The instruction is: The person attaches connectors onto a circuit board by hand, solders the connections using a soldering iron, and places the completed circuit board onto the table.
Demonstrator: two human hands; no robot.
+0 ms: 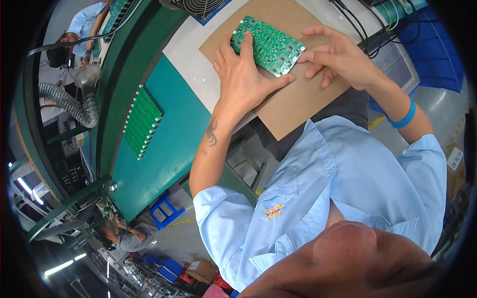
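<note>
A green circuit board (271,45), dense with small parts, is tilted above a brown cardboard sheet (288,111). My left hand (241,72) grips it, with fingers across its left end and the thumb along its near edge. At the board's right corner is my right hand (343,57), its fingers spread apart and a fingertip at the board's edge. Whether that fingertip presses on the board I cannot tell. To the left, a second green panel (143,122) with white pieces along its edges lies on the green bench top (164,149).
A white sheet (191,64) lies under the cardboard. At the far edge stands a fan (201,5); black cables (355,25) run down at the far right, near a blue bin (427,49). A green frame (129,64) borders the bench on the left. Two people work beyond it.
</note>
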